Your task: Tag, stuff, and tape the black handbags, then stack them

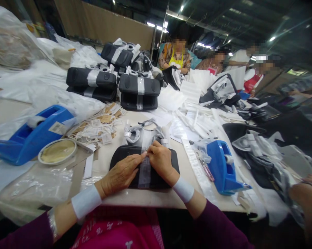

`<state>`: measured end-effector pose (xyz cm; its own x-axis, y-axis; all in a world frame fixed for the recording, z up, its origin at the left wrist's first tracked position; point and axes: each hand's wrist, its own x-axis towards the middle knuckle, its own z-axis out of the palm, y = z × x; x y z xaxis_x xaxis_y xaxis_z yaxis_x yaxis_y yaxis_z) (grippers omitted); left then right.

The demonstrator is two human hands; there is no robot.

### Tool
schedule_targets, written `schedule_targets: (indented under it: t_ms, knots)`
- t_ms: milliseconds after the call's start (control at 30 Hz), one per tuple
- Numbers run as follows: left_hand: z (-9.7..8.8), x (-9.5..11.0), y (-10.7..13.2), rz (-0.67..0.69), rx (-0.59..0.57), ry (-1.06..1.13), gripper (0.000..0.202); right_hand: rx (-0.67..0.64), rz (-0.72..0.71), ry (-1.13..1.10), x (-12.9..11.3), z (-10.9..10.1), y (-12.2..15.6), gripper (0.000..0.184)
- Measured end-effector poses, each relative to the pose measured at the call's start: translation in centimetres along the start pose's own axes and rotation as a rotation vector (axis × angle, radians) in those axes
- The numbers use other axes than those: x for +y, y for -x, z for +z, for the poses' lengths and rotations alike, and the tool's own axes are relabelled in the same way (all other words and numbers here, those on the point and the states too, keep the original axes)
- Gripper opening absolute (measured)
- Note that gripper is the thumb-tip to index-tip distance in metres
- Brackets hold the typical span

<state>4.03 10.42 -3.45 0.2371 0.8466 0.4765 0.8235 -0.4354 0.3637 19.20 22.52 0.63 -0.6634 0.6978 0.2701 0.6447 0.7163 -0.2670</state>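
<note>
A black handbag (158, 178) lies flat on the table in front of me. A translucent plastic strip (144, 174) runs across its middle. Over the bag's left half rests my left hand (123, 173), fingers together and tips pinched at the strip. My right hand (159, 159) is closed, with bent fingers pinching at the same spot, so the fingertips of both hands meet. What exactly lies between them is partly hidden. Behind the bag's top edge sit wrapped handles or straps (132, 135) in clear plastic.
Blue tape dispensers stand left (36, 135) and right (220, 167). Beside the left one are a round tin (57, 152) and a heap of tags (101, 126). Strapped black bags (139, 86) are stacked behind. A pink-handled cutter (207, 170) lies right. Several people work across the table.
</note>
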Motion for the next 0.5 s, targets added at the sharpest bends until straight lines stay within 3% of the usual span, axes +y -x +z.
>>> schedule_targets:
  t_ms: [267,433,500]
  knots:
    - [-0.5,0.7,-0.5,0.049,-0.087,-0.085,0.049,-0.079,0.032,0.042,-0.3,-0.4,-0.9,0.007]
    - [-0.4,0.9,-0.3,0.04,-0.01,-0.196,0.042,-0.122,0.05,0.045,-0.2,-0.7,-1.1,0.006]
    - [-0.3,0.9,-0.3,0.088,-0.035,-0.243,0.044,-0.13,0.051,0.056,-0.2,-0.8,-1.3,0.006]
